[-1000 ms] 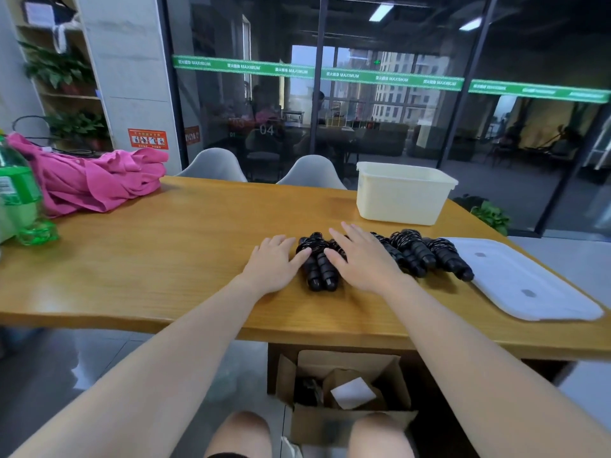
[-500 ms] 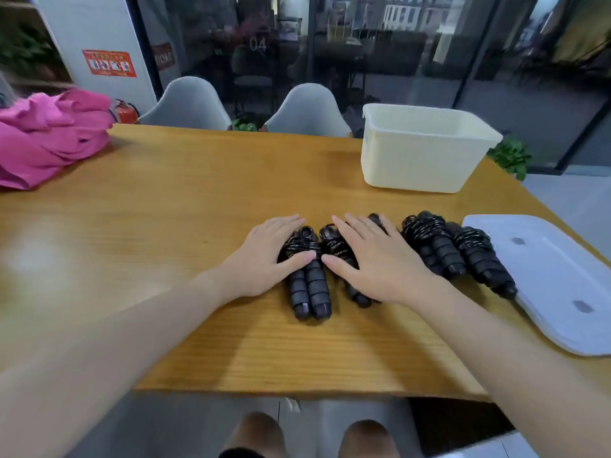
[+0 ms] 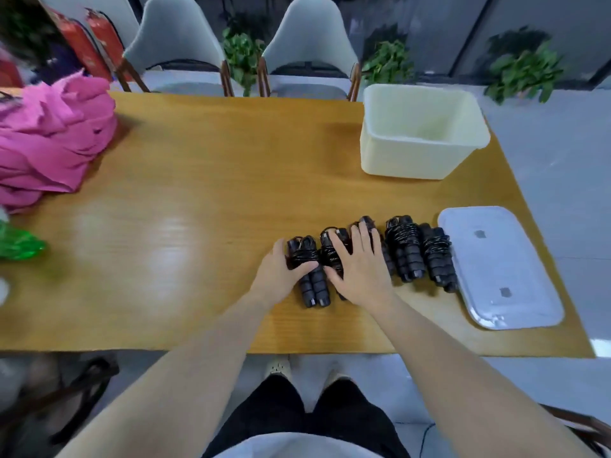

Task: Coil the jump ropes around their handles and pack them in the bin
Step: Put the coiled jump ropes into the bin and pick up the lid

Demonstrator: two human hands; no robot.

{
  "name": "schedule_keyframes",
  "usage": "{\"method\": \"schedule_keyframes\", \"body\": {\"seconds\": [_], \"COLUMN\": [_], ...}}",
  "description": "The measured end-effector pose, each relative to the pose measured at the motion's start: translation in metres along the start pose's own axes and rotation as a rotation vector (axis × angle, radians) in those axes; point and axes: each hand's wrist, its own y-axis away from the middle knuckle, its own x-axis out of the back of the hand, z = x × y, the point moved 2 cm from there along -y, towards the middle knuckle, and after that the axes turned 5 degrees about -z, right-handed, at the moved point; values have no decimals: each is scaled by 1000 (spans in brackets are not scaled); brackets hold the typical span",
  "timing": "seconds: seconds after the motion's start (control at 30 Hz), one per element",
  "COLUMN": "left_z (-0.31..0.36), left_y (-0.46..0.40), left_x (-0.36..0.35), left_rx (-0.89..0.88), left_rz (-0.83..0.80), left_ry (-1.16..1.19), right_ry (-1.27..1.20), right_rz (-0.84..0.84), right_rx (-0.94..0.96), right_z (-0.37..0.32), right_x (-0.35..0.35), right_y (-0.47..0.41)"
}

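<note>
Several black jump ropes lie side by side on the wooden table (image 3: 198, 193), each coiled around its foam handles. My left hand (image 3: 279, 276) grips the leftmost jump rope (image 3: 312, 287), with the thumb across its coils and the fingers on its far side. Lying flat with fingers spread, my right hand (image 3: 362, 269) covers the second jump rope (image 3: 330, 241) and most of the third. Two more coiled jump ropes (image 3: 405, 249) (image 3: 438, 256) lie untouched to the right. The cream plastic bin (image 3: 413, 160) stands behind them with nothing visible inside.
The bin's whitish lid (image 3: 496, 266) lies flat at the table's right edge, beside the last rope. A heap of pink cloth (image 3: 49, 140) and a green bottle (image 3: 16, 242) are at the left. Two grey chairs (image 3: 175, 38) (image 3: 310, 38) stand behind the table.
The view has tilted down onto the table. Both hands stay on the ropes; my left thumb has closed over the leftmost rope's coils.
</note>
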Motion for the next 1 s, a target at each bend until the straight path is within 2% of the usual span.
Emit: {"method": "schedule_keyframes", "body": {"seconds": [0.07,0.13,0.27,0.4,0.67,1.0], "left_z": [8,16,20,25,33,165], "left_y": [8,11,6,6,-13,-59], "left_x": [-6,-10,-9,-1,37,72], "left_rx": [106,160,187,177,34,-202], "left_rz": [35,26,9,7,-50,-107], "left_ry": [129,163,161,178,177,231], "right_ry": [57,125,147,33,-282,-357], "right_rz": [-59,-141,-218,-246,-74,259], "right_rx": [-8,-28,-79,-145,-264,-332], "right_z": [-4,-10,-18,-29,-28,51], "right_x": [7,15,26,26,55,154], "right_y": [3,3,-3,-3,-2,-38]}}
